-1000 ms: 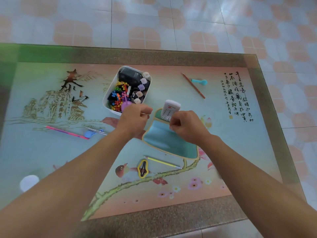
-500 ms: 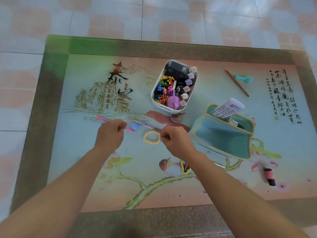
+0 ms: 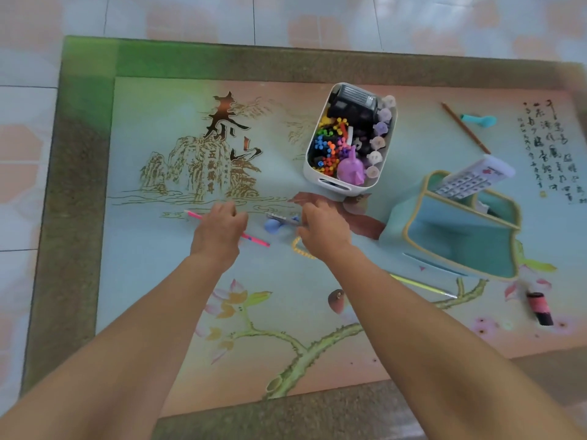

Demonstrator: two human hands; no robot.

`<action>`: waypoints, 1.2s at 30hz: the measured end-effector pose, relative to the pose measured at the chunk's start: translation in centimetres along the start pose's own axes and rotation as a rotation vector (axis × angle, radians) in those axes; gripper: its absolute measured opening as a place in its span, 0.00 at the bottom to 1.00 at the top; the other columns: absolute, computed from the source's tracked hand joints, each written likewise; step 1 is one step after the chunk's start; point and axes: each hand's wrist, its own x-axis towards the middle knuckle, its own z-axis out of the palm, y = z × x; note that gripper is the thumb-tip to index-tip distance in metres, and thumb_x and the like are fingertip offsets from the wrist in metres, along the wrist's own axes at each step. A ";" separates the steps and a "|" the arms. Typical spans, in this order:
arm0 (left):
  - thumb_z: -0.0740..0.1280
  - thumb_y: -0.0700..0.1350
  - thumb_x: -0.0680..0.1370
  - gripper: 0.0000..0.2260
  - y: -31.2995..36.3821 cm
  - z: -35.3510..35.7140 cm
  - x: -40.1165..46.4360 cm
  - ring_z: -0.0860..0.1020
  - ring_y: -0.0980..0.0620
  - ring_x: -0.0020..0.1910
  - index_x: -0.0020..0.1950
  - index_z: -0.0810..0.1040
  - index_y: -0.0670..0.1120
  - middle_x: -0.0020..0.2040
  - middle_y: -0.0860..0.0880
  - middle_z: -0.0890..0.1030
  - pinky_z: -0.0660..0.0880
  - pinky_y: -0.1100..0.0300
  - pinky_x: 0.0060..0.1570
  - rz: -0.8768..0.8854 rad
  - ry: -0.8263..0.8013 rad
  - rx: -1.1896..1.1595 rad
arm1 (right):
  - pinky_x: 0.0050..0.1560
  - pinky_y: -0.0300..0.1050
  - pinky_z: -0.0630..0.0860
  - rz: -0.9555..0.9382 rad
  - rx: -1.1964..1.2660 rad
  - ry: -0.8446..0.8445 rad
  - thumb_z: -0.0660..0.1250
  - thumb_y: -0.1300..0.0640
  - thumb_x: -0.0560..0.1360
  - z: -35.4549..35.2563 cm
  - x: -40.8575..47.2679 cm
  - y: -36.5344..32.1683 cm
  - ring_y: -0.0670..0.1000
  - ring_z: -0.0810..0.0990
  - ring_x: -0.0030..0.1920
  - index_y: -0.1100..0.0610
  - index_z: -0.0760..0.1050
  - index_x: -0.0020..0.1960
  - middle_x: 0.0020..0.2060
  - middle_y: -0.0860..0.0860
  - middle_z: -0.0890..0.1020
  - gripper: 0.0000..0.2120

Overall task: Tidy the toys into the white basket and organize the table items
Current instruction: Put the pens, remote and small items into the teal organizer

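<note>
in the head view, our left hand [image 3: 219, 230] curls its grip over the pink pen [image 3: 254, 240]; our right hand [image 3: 324, 228] pinches at a small blue item [image 3: 279, 222]. the white basket [image 3: 349, 185] sits just far-right, full. we could nudge the yellow bead ring [image 3: 300, 249] away; the teal organizer [image 3: 460, 236] crowds the right side of the counter [image 3: 143, 249].

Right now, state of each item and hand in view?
white basket: upright, full of toys
teal organizer: open, holds the remote
pink pen: flat, under left hand
right hand: fingers at the blue item
yellow bracelet: flat, partly hidden
</note>
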 end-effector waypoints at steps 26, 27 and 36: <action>0.58 0.44 0.80 0.11 19.8 0.8 -2.3 0.69 0.43 0.35 0.38 0.67 0.43 0.32 0.49 0.68 0.62 0.54 0.34 0.279 -0.129 -0.452 | 0.41 0.45 0.64 0.276 -0.244 -0.014 0.60 0.64 0.75 0.5 -13.5 18.8 0.58 0.80 0.51 0.56 0.66 0.66 0.50 0.56 0.82 0.19; 0.58 0.44 0.80 0.11 20.1 0.8 -2.3 0.69 0.43 0.34 0.37 0.66 0.43 0.30 0.49 0.67 0.62 0.53 0.34 0.283 -0.123 -0.455 | 0.41 0.45 0.64 0.255 -0.240 -0.008 0.59 0.64 0.75 0.6 -13.3 18.9 0.58 0.80 0.52 0.56 0.67 0.64 0.50 0.56 0.82 0.18; 0.61 0.45 0.79 0.14 23.3 -1.0 -3.6 0.65 0.47 0.30 0.35 0.66 0.42 0.27 0.51 0.65 0.59 0.53 0.32 0.357 -0.148 -0.545 | 0.44 0.51 0.68 0.102 -0.099 -0.001 0.56 0.60 0.80 -0.3 -16.5 20.4 0.61 0.75 0.53 0.63 0.65 0.61 0.54 0.59 0.75 0.11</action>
